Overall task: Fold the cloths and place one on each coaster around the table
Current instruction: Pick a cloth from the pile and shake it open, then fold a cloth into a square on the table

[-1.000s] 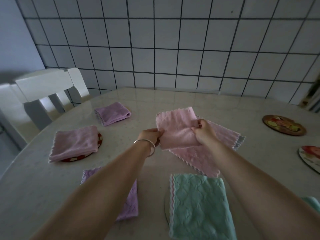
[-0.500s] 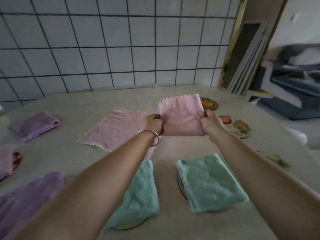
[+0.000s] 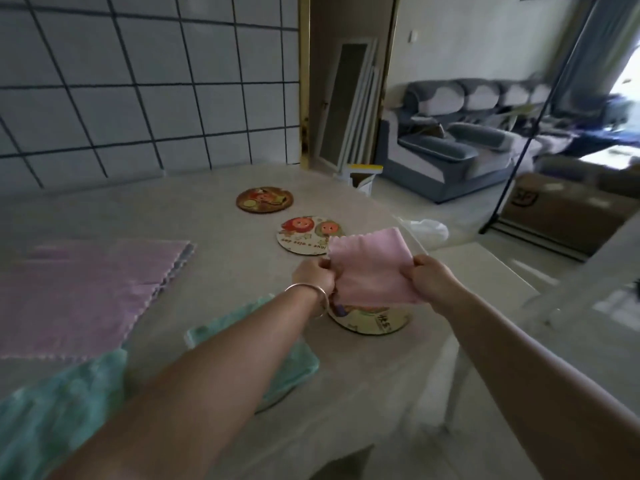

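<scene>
Head-worn wide-angle camera, the only view, looking forward and down over a table.

It sits close above the table [image 3: 242,258], both forearms running up from the bottom edge toward mid-frame. It faces the table's far right edge, with a tiled wall [image 3: 145,81] behind on the left and a doorway to a room with a sofa [image 3: 450,147] on the right.

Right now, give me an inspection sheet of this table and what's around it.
Surface: pale table, partly covered.
Job's things: folded pink cloth held above the near coaster; two bare coasters beyond; teal cloths lie nearer.
Clutter: unfolded pink cloth lies flat at the left.
Hands: left hand and right hand each pinch a side of the pink cloth.
Cables: nothing seen.
Surroundings: tiled wall, grey sofa, cardboard box.
</scene>
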